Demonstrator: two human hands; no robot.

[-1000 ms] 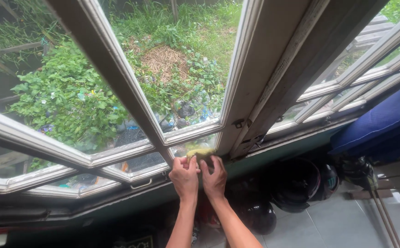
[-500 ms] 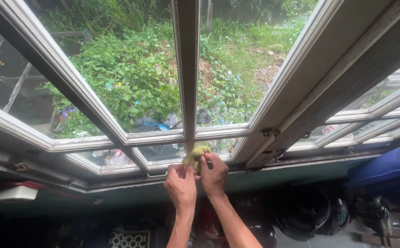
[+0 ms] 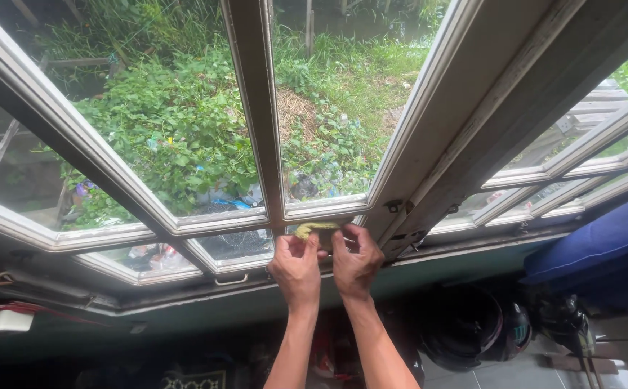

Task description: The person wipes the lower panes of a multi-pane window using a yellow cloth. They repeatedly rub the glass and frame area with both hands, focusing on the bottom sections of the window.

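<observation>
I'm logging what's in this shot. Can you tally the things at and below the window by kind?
Hands: 2 (left hand, right hand)
Yellow cloth: 1
Dark helmets: 2 (big helmet, small helmet)
Blue cushion: 1
Total: 6

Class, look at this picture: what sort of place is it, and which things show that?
Probably a room in a house, at a white-framed window over an overgrown yard. Helmets lie on the tiled floor; both hands hold a yellow-green cloth.
</observation>
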